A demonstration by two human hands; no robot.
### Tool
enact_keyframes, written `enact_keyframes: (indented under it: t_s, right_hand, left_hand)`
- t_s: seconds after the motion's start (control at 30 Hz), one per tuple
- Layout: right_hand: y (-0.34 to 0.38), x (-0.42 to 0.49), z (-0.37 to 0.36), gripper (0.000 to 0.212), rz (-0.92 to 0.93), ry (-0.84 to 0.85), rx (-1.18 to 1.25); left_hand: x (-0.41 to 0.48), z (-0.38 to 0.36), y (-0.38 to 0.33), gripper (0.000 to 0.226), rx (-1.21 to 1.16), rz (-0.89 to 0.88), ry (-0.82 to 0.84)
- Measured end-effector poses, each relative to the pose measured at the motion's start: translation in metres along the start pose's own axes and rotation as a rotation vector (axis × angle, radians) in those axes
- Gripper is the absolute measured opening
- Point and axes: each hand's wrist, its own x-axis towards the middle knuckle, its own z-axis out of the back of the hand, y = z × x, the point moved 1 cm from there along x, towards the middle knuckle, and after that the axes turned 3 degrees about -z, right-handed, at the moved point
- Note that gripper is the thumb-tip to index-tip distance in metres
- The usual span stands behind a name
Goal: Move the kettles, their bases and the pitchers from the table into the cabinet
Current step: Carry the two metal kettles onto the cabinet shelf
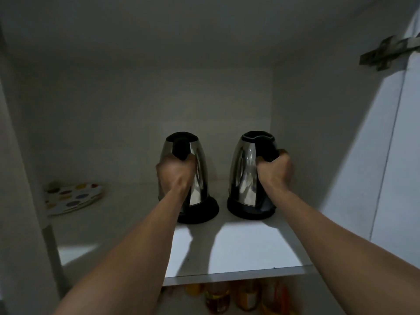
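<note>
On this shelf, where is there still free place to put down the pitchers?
Bare shelf lies in front of the two kettles, up to the front edge, and between the left kettle and the dotted plates. Right kettle stands close to the right wall; the gap between kettles is narrow.

left kettle (pixel 195 173): steel body, no brand or marking legible
right kettle (pixel 247 173): no logo or text legible
jars on lower shelf (pixel 238 296): labels blurred, unreadable
spotted plate (pixel 72 196): coloured dots only, no writing
</note>
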Motion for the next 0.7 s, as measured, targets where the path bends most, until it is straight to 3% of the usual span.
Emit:
enact_keyframes:
  t_s: [0.17,0.7]
  right_hand:
    - [-0.008,0.013,-0.010,0.030,-0.027,0.011,-0.063]
    - [-0.009,0.028,-0.013,0.040,0.026,0.199,-0.205]
  left_hand:
    - [0.017,-0.017,0.010,0.040,-0.036,-0.002,0.055]
    - [0.000,-0.030,-0.006,0.033,-0.102,-0.014,0.132]
